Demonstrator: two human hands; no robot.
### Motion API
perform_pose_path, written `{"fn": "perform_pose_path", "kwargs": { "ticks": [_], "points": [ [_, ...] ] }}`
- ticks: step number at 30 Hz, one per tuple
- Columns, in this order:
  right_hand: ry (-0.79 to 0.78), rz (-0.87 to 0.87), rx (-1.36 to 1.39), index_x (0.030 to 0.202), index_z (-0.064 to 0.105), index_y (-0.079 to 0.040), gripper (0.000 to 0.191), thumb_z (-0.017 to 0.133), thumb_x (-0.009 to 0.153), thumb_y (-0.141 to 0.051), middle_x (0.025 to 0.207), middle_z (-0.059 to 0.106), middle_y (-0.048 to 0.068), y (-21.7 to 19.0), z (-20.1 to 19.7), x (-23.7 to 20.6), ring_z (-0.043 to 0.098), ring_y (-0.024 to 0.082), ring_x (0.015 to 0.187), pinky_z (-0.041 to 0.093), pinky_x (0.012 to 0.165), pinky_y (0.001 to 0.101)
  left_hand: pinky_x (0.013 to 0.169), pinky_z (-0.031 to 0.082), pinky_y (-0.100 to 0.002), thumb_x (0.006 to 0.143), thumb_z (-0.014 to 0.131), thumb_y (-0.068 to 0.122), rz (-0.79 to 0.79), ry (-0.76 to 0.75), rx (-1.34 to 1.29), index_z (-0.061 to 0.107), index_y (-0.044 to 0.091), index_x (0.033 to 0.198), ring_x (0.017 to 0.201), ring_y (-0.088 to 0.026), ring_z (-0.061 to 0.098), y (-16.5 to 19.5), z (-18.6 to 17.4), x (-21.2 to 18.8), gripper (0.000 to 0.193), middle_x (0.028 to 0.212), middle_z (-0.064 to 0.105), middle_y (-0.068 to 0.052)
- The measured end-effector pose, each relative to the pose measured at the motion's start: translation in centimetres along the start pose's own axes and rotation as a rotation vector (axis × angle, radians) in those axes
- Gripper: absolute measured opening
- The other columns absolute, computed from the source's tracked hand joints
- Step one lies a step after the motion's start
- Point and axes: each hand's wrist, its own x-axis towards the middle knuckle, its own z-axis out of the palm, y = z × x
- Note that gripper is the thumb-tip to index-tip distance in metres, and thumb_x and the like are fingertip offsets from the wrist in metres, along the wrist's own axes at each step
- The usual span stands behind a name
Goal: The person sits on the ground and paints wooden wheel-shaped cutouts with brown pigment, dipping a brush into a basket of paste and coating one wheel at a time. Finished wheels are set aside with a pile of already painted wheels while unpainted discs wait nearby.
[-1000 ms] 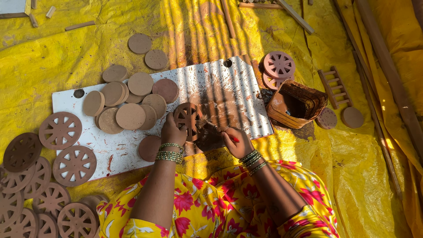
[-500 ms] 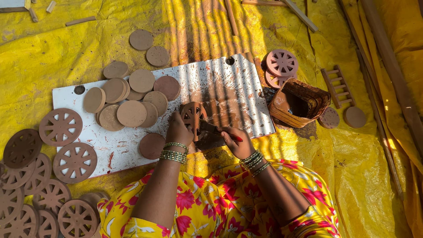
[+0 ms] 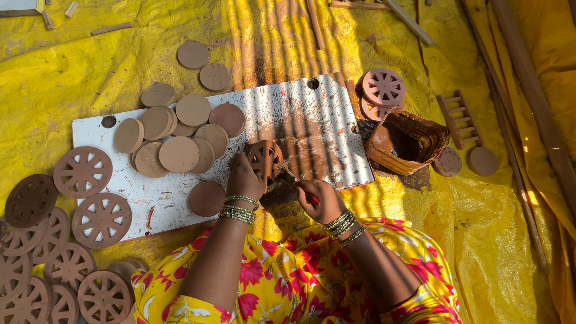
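Note:
My left hand (image 3: 244,179) holds a clay wheel (image 3: 264,158) with cut-out spokes, tilted up on edge over the white board (image 3: 318,129). My right hand (image 3: 321,200) grips a small brush (image 3: 294,180) with a red handle, its tip against the wheel's lower edge. Several plain clay discs (image 3: 177,153) lie piled on the board's left half, one more disc (image 3: 207,198) just left of my left wrist. Both wrists wear bangles.
Finished spoked wheels (image 3: 82,171) lie in a heap at the left on the yellow sheet (image 3: 72,72). A brown bowl (image 3: 405,141) sits right of the board, pinkish wheels (image 3: 383,87) behind it. A small clay ladder (image 3: 459,119) and wooden sticks (image 3: 528,90) lie at the right.
The wheel has been turned up from nearly flat onto its edge in my left hand. My right hand with the brush has stayed close beside it.

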Motion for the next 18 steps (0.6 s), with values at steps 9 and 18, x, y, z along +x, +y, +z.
{"fn": "perform_pose_path", "kwargs": {
  "ticks": [9, 18],
  "points": [
    [0.113, -0.125, 0.203, 0.112, 0.073, -0.001, 0.021, 0.062, 0.099, -0.014, 0.079, 0.064, 0.014, 0.2, 1.0, 0.6, 0.064, 0.025, 0.068, 0.05, 0.065, 0.0353, 0.081, 0.059, -0.053, 0.087, 0.071, 0.011, 0.009, -0.042, 0.006, 0.035, -0.004, 0.136, 0.105, -0.048, 0.066, 0.7, -0.3, -0.2, 0.062, 0.124, 0.06, -0.032],
    [0.064, 0.08, 0.134, 0.102, 0.071, -0.001, 0.017, 0.06, 0.095, -0.013, 0.08, 0.071, 0.015, -1.9, -0.5, 0.8, 0.069, 0.023, 0.064, 0.052, 0.06, 0.0328, 0.087, 0.057, -0.052, 0.087, 0.071, 0.011, 0.042, 0.039, 0.041, 0.03, -0.006, 0.144, 0.113, -0.048, 0.063, 0.8, 0.3, -0.5, 0.072, 0.131, 0.055, -0.034]
  ]
}}
